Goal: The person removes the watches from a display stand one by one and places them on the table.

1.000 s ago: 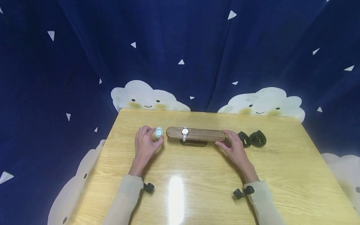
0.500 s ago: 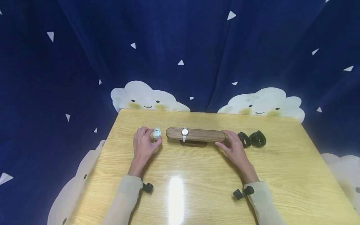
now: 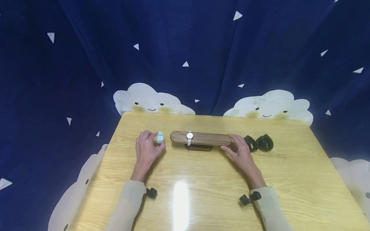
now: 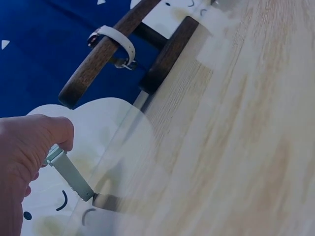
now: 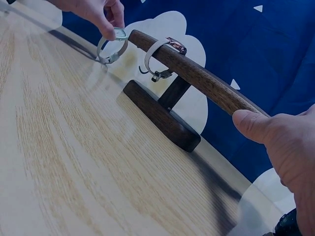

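Observation:
My left hand [image 3: 146, 149] pinches a mint-green watch [image 3: 160, 137] by its case, a short way left of the dark wooden watch stand [image 3: 212, 138]. In the right wrist view the green watch's strap [image 5: 102, 52] forms a closed loop below the fingers. A white-strapped watch [image 3: 189, 136] hangs round the stand's bar, left of its middle. My right hand [image 3: 241, 152] grips the right end of the bar, the thumb in front; its other fingers are mostly hidden behind the bar in the right wrist view. The stand's base [image 5: 162, 118] rests on the table.
Two black strap-like items [image 3: 264, 142] lie on the wooden table [image 3: 214, 186] just right of my right hand. A dark blue curtain [image 3: 173, 48] with white clouds and triangles hangs behind the table's far edge. Small black devices sit at both wrists.
My left hand has drifted slightly left with the green watch, widening the gap to the stand. The right hand, the stand and the white-strapped watch stay in place.

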Demonstrator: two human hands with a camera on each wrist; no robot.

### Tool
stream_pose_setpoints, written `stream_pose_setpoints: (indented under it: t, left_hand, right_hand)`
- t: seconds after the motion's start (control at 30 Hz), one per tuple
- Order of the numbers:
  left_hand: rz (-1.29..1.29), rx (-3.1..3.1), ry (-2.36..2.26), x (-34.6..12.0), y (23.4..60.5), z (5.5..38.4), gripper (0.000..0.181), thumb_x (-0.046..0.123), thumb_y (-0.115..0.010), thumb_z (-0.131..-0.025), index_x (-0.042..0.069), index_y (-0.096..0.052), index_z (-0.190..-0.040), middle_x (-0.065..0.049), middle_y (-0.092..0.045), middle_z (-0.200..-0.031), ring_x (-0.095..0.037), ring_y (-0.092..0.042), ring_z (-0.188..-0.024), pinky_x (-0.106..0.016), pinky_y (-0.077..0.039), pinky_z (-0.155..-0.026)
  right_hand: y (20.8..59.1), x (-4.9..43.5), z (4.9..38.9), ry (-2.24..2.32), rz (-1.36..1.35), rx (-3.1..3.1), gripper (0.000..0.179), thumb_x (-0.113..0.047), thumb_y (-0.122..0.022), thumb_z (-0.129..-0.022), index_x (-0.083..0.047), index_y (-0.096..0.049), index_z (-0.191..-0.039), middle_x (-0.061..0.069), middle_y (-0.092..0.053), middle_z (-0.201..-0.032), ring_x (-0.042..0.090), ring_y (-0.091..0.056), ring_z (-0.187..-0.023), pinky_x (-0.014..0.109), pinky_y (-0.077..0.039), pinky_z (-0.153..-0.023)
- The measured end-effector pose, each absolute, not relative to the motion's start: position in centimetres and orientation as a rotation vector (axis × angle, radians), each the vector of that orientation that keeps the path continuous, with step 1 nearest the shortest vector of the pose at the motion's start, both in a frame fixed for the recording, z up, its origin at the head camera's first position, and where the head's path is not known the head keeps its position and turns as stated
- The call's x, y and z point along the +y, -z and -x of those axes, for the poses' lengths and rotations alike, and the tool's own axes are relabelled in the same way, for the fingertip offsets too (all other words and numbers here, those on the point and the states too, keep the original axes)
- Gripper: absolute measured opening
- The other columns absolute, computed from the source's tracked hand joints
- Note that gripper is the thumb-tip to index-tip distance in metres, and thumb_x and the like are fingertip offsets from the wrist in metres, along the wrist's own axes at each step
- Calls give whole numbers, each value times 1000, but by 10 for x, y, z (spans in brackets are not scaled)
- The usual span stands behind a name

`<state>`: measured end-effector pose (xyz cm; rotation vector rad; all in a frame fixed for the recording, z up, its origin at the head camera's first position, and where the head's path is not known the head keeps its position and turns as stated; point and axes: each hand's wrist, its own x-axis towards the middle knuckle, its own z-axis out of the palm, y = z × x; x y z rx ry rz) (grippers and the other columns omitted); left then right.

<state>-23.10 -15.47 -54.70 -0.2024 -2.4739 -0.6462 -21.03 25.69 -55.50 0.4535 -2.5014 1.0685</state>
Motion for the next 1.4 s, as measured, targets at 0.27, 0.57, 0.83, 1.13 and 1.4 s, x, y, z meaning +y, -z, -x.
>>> stream_pose_setpoints:
  t: [0.27,0.57,0.83,1.13,1.4]
  left_hand:
    - [216,-2484,697,-150,548,230,45,23,-89,-75,0,-77,-111,-11,-65,-99,-29,-57,-90,-37,-45,-72]
    - [244,-2467,642,-149,550,232,45,21,-89,-75,0,-77,-113,-11,-66,-98,-28,-58,-89,-38,-46,-71]
    - [246,-2477,570,-154,552,233,45,20,-88,-75,0,-77,-114,-11,-64,-97,-28,-56,-87,-36,-43,-68]
    - [310,-2570,505,-157,562,234,24,17,-87,-77,3,-83,-95,-10,-68,-95,-27,-56,-86,-36,-46,-70]
    - [297,-2662,490,-161,561,235,12,16,-85,-84,5,-83,-88,-10,-70,-97,-27,-57,-89,-34,-46,-70]
  right_hand:
    - [555,256,210,-1061,-451,-2500,62,-17,-88,-85,-2,-62,-139,20,-61,-140,40,-51,-135,62,-42,-112]
    - [554,257,210,-1062,-434,-2517,62,-19,-87,-86,-1,-61,-140,21,-60,-142,40,-51,-136,63,-42,-113]
    - [554,257,211,-1057,-436,-2516,62,-19,-87,-86,-2,-61,-140,21,-60,-141,39,-51,-136,62,-42,-113]
    - [554,257,210,-1063,-446,-2508,63,-18,-88,-86,-2,-61,-141,21,-60,-142,40,-50,-137,62,-42,-113]
    - [554,257,211,-1056,-450,-2512,62,-19,-88,-86,-2,-61,-140,21,-60,-142,40,-51,-136,62,-42,-113]
